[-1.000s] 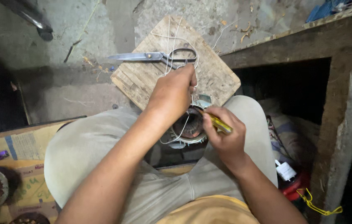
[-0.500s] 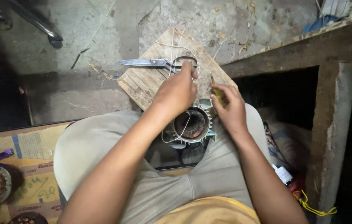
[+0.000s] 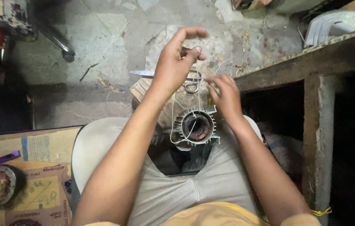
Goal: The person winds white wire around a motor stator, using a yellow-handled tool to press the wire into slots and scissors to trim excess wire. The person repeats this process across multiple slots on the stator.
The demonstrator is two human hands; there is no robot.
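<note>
Left hand (image 3: 176, 67) fingers pinch the string (image 3: 172, 113) up from the stator (image 3: 196, 125); keep it taut. Right hand (image 3: 226, 94) fingers loose, holding nothing.

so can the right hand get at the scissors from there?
Probably yes. The right hand hovers open just right of the scissors on the wooden block; only the raised left hand and thin string crowd the handles.

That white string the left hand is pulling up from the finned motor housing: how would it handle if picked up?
The white string is probably floppy: it hangs in a slack loop from the left hand to the finned motor housing. Likely very light, being thin. It may snag on the housing's fins.
</note>
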